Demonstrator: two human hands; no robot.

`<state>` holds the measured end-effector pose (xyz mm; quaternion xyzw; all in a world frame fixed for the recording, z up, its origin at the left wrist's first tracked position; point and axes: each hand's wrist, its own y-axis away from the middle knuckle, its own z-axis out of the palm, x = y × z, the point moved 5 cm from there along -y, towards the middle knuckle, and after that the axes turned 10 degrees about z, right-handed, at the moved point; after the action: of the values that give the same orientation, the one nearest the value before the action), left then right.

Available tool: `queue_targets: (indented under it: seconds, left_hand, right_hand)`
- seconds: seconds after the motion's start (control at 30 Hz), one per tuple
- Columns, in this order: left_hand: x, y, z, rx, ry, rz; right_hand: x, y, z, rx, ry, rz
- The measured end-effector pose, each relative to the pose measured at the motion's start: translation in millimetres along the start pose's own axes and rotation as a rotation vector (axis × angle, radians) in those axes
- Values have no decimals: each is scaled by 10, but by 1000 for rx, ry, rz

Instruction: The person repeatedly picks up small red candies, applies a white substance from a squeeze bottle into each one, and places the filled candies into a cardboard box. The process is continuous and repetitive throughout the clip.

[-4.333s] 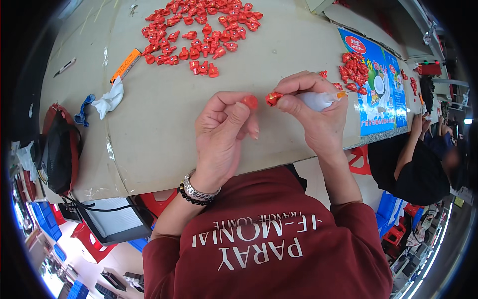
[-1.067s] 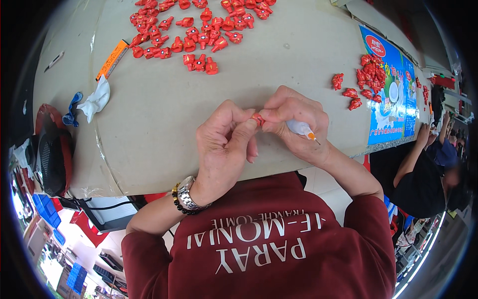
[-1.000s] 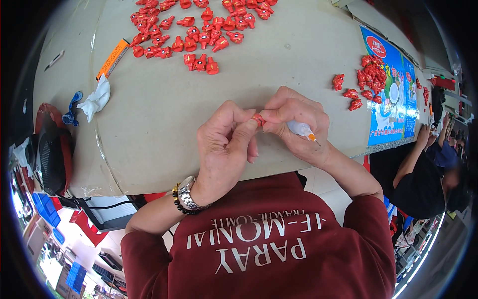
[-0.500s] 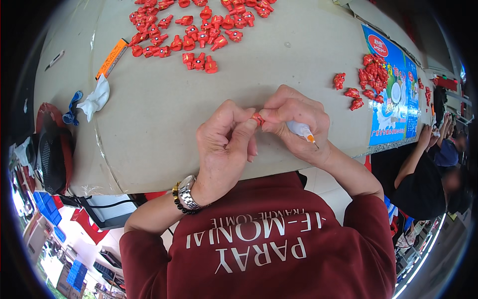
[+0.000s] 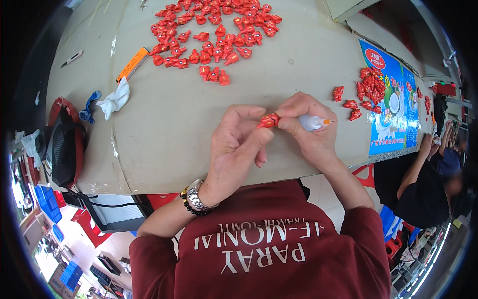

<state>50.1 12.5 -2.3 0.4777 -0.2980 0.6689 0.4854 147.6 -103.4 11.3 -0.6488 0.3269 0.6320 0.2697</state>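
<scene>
A small red plastic toy part with gold marks is held between both hands above the table. My left hand curves round its left side, thumb against the lower edge and index finger close by at the top. The thumb and index finger of my right hand pinch its right end. Tucked in that same hand is a small white squeeze bottle with an orange collar and thin needle tip, pointing right, away from the part.
Many similar red parts lie spread at the far side. A red heap rests on a blue printed sheet at right. Leftward are an orange box, a white tissue and a black-and-red bag. A co-worker sits at right.
The red part has turned and shows more between my fingers. My left index finger has loosened and lifted. The bottle's needle has swung from pointing down-right to pointing right.
</scene>
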Motion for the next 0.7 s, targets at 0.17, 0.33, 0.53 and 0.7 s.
queue_targets:
  seconds: [0.17,0.33,0.53,0.7]
  left_hand:
    - [148,1,-205,-130,-268,5]
    - [608,-367,-427,-104,-1130,588]
    - [625,-734,-432,-417,-1457,893]
    - [653,-723,-402,-543,-1483,874]
  right_hand:
    - [-155,85,-310,181,54,75]
    - [-54,182,-887,391,439,198]
    - [-150,229,-1041,474,749,136]
    - [-248,268,-1068,552,550,113]
